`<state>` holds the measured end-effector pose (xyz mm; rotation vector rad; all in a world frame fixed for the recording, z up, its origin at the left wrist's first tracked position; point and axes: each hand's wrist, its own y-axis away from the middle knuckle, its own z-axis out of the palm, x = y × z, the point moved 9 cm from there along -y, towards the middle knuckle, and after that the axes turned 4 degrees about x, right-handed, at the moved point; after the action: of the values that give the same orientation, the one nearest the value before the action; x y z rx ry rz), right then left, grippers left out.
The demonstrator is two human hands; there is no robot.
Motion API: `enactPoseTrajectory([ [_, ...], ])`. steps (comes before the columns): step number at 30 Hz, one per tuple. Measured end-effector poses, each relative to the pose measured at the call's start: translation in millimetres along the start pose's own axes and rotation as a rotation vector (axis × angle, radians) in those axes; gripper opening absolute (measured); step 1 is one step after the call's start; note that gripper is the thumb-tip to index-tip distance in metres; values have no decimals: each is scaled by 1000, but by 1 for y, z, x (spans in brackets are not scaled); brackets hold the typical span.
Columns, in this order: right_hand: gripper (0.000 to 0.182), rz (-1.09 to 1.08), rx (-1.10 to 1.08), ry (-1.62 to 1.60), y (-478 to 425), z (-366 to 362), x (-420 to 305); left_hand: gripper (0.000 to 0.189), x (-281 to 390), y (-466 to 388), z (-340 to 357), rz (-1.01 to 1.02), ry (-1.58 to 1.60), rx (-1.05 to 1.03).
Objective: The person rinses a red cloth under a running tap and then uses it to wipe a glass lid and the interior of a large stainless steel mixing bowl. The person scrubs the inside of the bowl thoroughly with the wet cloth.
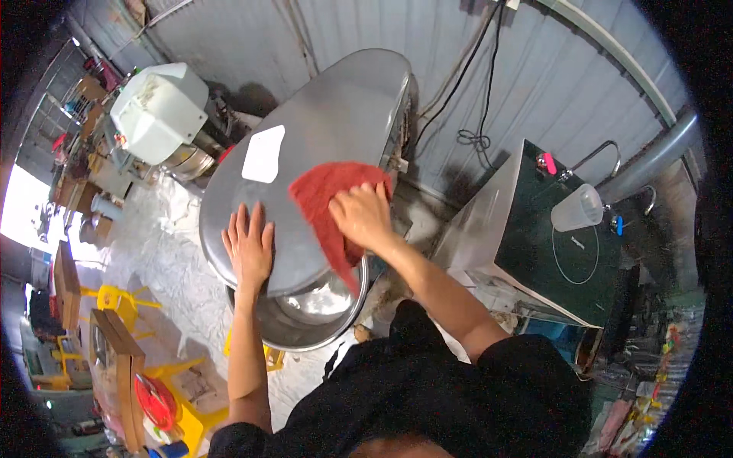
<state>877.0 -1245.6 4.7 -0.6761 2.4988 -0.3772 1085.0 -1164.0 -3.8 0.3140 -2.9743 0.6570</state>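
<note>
My right hand presses a red cloth onto the right side of a large grey metal machine top, fingers curled over the fabric. One corner of the cloth hangs past the front edge, over a stainless steel bowl below. My left hand lies flat near the front left edge of the machine top with its fingers spread, holding nothing. Ahead of it a white rectangular patch shows on the metal surface. The machine top covers the back of the bowl.
A white-covered machine stands at the back left. To the right is a dark-topped water dispenser with taps and a translucent plastic cup. Black cables hang along the corrugated wall. Yellow stools and cardboard boxes stand left.
</note>
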Motion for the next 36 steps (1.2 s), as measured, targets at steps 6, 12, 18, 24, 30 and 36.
enactPoseTrajectory([
  [6, 40, 149, 102, 256, -118, -4, 113, 47, 18, -10, 2, -26, 34, -53],
  [12, 43, 186, 65, 401, -224, 6, 187, 46, 19, -16, -6, -51, -12, -97],
  [18, 55, 275, -15, 419, -320, 34, 261, 47, 25, -20, -2, -31, -29, -125],
  [24, 54, 206, -33, 352, -360, 66, 246, 47, 29, -27, 1, -34, -35, -136],
  [30, 51, -49, -155, 314, -319, 95, 144, 47, 24, -24, -2, -18, -11, -108],
  [36, 51, -5, -83, 330, -259, 75, 122, 46, 19, -17, -5, 17, 39, -60],
])
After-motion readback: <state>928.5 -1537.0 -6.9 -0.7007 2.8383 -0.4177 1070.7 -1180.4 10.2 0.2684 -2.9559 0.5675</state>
